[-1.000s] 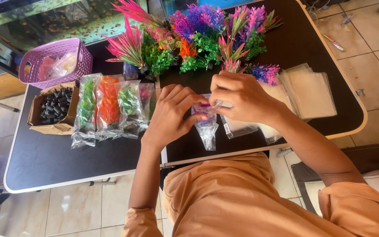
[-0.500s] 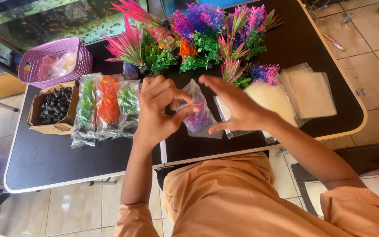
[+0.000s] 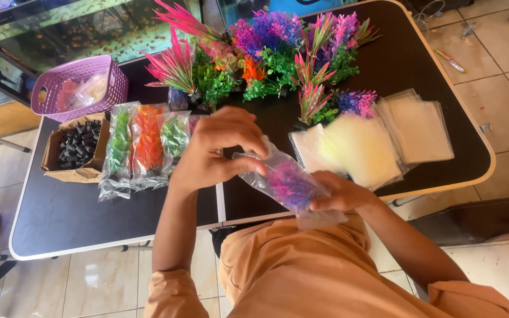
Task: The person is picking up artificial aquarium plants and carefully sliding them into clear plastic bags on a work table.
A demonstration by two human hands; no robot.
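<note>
Both my hands hold a clear plastic bag [image 3: 290,185] with a purple and pink artificial plant inside. My left hand [image 3: 213,153] pinches the bag's upper left end. My right hand [image 3: 340,194] grips its lower right end near the table's front edge. The bag is tilted, just above the black table [image 3: 89,212]. Three packed bags with green and orange plants [image 3: 142,147] lie to the left of my left hand.
A cluster of loose colourful artificial plants [image 3: 266,59] stands at the back. Stacks of empty clear bags [image 3: 384,135] lie at the right. A cardboard box of black pieces [image 3: 78,144] and a purple basket [image 3: 81,85] sit at the left.
The bag has moved down and toward me. My right hand has shifted from the bag's top to its lower end, and the bag now lies flatter and more stretched out.
</note>
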